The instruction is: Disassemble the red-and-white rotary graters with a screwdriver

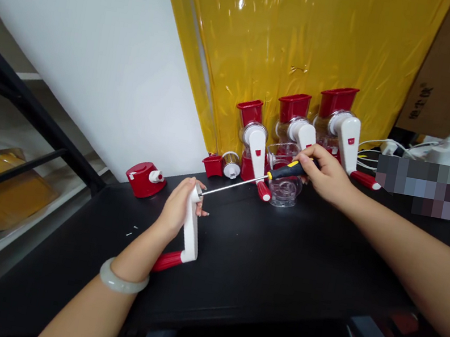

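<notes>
My left hand (178, 206) is closed around the upper end of a white crank handle (191, 226), whose red grip (168, 261) hangs at the bottom near my wrist. A screwdriver (289, 170) with a black and yellow handle is held in my right hand (322, 173). Its long metal shaft slants down to the left, and the tip meets the round end of the crank handle; whether it sits in a screw I cannot make out. Left of my left hand, a red base part (146, 179) with a white knob stands on the table.
Three red and white rotary graters (256, 139) stand along the back by a yellow plastic sheet (307, 38). Near them are a grater drum (231, 165), a small red part (212, 165) and a clear plastic part (284, 193). White cables (409, 147) lie at right on the black table (260, 266).
</notes>
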`<state>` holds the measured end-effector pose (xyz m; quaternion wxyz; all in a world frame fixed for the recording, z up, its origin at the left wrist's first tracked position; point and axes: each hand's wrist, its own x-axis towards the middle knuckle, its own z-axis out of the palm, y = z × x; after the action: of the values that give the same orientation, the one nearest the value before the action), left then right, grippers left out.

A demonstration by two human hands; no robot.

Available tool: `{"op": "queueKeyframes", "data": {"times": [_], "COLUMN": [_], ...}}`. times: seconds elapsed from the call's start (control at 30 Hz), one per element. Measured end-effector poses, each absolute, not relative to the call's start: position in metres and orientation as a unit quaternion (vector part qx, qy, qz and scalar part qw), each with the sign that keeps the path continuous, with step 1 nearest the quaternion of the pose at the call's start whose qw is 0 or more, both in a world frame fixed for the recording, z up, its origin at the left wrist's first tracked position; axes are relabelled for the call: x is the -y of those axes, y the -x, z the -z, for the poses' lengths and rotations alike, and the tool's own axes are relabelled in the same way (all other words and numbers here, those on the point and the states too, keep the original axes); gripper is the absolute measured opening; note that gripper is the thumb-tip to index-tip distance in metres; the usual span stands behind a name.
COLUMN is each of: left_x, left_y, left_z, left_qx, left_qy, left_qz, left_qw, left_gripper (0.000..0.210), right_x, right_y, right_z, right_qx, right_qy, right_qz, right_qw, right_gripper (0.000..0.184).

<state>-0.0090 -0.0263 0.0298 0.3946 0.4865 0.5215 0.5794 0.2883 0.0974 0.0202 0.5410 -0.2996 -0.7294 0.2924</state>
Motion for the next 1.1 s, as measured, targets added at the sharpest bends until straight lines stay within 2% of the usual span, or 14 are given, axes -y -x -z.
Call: {"op": "queueKeyframes", "data": {"times": [0.13, 0.6, 0.8, 0.93, 1.1], "left_x": [0.0257, 0.0236, 0.0242, 0.0262, 0.0261], "left_y": [0.0086, 0.0100, 0.0089, 0.0075, 0.0074], "left_z": [-0.0281, -0.0254, -0.0241, -0.0256, -0.0264], "left_qx": [-0.523, -0.519, -0.525, -0.525, -0.524], "left_qy": [-0.490, -0.483, -0.488, -0.494, -0.496], "left_qz": [-0.575, -0.580, -0.577, -0.578, -0.581], "left_qw": [0.395, 0.402, 0.391, 0.383, 0.376], "left_gripper": [0.031, 0.033, 0.035, 0.034, 0.035], "right_x": [-0.0951, -0.0948, -0.0899, -0.0871, -0.0882], "right_y": [-0.2882, -0.2896, -0.2901, -0.2902, -0.2892], "right_z": [-0.0238, -0.0201, -0.0220, -0.0243, -0.0255], "right_qx": [0.717, 0.718, 0.734, 0.744, 0.760], "right_qy": [0.301, 0.268, 0.312, 0.356, 0.388], "right_qz": [-0.267, -0.282, -0.276, -0.231, -0.191], "right_qw": [0.570, 0.576, 0.537, 0.516, 0.485], "right_gripper": [0.027, 0.029, 0.039, 0.046, 0.047]}}
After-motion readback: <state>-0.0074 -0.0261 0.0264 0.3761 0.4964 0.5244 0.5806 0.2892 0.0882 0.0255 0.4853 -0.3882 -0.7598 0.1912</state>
